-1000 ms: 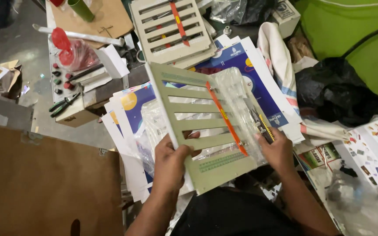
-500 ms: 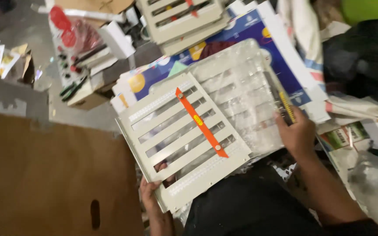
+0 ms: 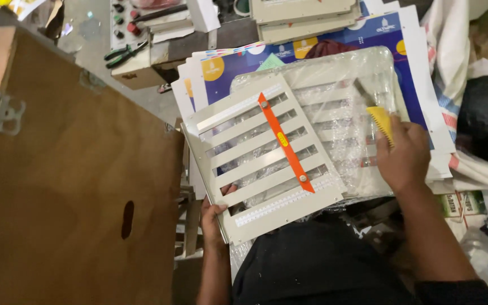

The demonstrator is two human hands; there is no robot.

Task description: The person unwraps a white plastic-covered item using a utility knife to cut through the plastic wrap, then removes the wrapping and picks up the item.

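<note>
The left hand grips the lower left corner of a grey slotted metal panel, fingers curled under the edge and the thumb showing through a slot. The panel is tilted, its long slots run across, and an orange strip crosses them diagonally, fixed by a screw at each end. The right hand is closed around a yellow-handled tool, whose dark blade points up and to the left. This hand rests on a second slotted panel wrapped in clear plastic, which lies partly under the first. Beneath both lie blue printed sheets. A large brown cardboard box stands to the left. Further up, pliers lie on a small box.
</note>
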